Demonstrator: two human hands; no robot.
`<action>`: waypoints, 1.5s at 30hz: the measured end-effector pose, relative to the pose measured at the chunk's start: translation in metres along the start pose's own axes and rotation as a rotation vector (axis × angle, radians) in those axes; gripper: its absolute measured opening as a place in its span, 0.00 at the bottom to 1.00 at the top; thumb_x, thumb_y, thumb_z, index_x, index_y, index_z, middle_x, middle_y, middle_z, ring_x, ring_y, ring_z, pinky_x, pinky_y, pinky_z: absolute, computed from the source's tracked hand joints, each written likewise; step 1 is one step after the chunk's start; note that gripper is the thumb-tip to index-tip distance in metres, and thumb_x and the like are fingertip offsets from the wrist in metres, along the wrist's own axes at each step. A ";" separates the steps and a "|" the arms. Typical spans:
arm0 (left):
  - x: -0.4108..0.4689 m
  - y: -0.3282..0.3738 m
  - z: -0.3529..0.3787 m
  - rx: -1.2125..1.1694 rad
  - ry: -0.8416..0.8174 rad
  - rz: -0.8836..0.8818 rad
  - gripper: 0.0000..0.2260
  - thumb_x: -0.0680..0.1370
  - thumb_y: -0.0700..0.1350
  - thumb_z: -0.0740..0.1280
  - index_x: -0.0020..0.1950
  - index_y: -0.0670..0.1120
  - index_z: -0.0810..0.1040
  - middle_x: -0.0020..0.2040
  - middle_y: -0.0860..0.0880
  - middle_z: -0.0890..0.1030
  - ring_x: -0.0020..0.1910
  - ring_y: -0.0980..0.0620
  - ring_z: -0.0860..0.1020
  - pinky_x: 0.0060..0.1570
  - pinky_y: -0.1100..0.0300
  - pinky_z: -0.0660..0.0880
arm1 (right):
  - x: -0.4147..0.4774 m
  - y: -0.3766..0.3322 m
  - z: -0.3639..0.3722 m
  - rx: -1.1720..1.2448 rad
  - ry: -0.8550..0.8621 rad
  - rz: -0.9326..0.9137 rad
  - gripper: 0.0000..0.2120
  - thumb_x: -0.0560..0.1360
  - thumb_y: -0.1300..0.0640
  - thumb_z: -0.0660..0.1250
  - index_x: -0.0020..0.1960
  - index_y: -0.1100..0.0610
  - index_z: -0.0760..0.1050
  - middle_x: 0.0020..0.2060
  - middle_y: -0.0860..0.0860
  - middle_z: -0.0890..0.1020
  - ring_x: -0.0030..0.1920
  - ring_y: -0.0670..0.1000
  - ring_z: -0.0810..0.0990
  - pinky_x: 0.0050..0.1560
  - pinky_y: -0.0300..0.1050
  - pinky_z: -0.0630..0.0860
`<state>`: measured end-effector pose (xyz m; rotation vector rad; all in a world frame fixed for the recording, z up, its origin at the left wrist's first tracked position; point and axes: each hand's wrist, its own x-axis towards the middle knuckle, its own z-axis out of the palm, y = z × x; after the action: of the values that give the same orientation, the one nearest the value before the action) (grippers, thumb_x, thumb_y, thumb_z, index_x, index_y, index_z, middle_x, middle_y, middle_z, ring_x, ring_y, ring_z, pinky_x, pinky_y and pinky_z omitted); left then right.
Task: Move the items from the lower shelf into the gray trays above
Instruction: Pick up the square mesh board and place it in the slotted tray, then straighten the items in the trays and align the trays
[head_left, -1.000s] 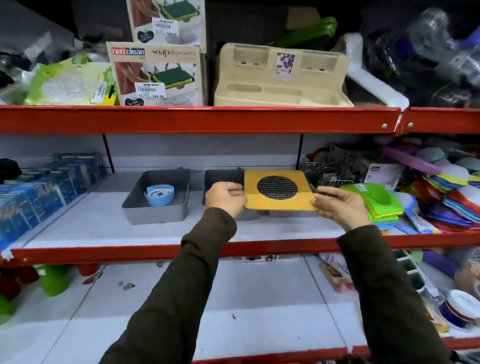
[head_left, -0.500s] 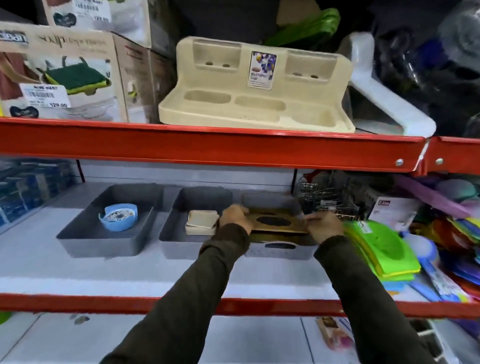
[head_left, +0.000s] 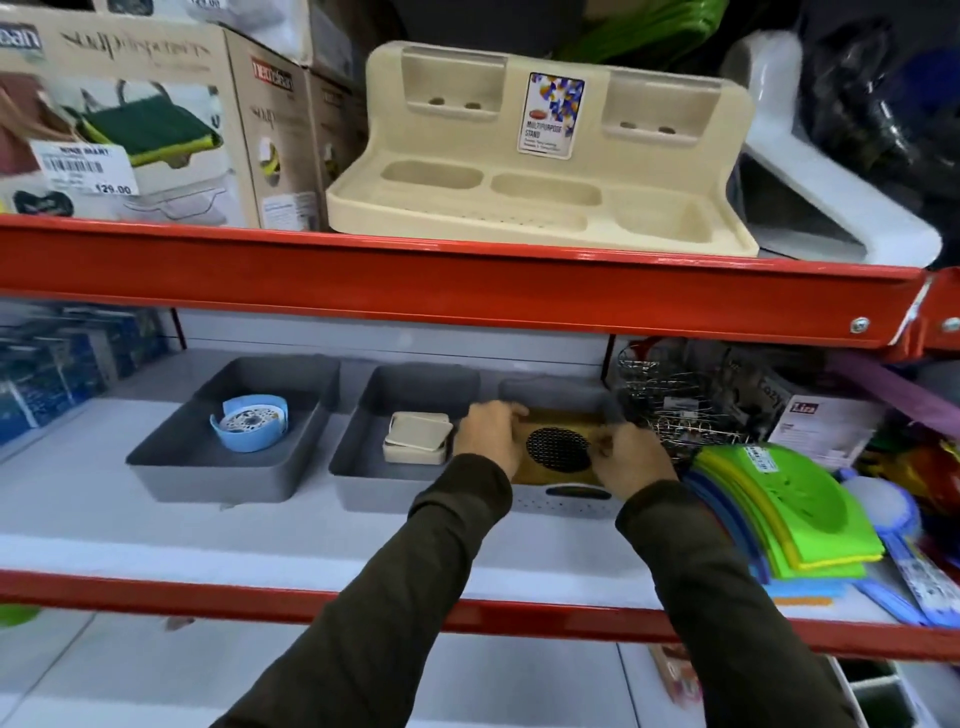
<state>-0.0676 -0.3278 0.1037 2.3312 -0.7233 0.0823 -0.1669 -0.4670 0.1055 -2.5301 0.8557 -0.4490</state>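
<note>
Both hands grip the yellow board (head_left: 551, 448) between them inside the right gray tray (head_left: 566, 503), the left hand (head_left: 489, 435) closed on its left edge and the right hand (head_left: 629, 457) on its right edge.

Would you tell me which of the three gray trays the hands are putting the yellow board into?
The rightmost gray tray, where both hands hold the yellow board. The middle tray holds a beige item; the left tray a blue one.

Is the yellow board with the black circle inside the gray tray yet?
Inside. The yellow board lies flat between the right tray walls, both hands on it.
</note>
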 end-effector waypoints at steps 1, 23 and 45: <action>-0.001 -0.003 -0.006 0.004 0.016 0.023 0.13 0.79 0.39 0.64 0.62 0.46 0.81 0.59 0.41 0.84 0.59 0.40 0.82 0.63 0.46 0.78 | 0.001 -0.003 0.000 0.017 0.029 -0.038 0.11 0.77 0.57 0.64 0.56 0.60 0.79 0.51 0.60 0.84 0.52 0.61 0.82 0.57 0.51 0.78; 0.019 -0.256 -0.207 0.389 -0.048 -0.220 0.17 0.79 0.42 0.64 0.67 0.41 0.77 0.66 0.39 0.79 0.67 0.39 0.76 0.68 0.51 0.72 | -0.021 -0.303 0.148 0.006 -0.217 -0.533 0.22 0.77 0.64 0.61 0.69 0.51 0.71 0.68 0.55 0.75 0.67 0.57 0.73 0.72 0.54 0.67; 0.037 -0.300 -0.210 -0.694 -0.170 -0.488 0.23 0.84 0.47 0.51 0.69 0.32 0.72 0.65 0.31 0.77 0.63 0.35 0.78 0.68 0.45 0.73 | -0.018 -0.361 0.212 1.021 -0.422 0.223 0.12 0.77 0.61 0.57 0.36 0.58 0.73 0.33 0.56 0.77 0.38 0.53 0.76 0.41 0.43 0.70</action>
<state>0.1478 -0.0294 0.0939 1.7806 -0.1841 -0.5105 0.0887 -0.1347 0.0993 -1.4849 0.5252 -0.1800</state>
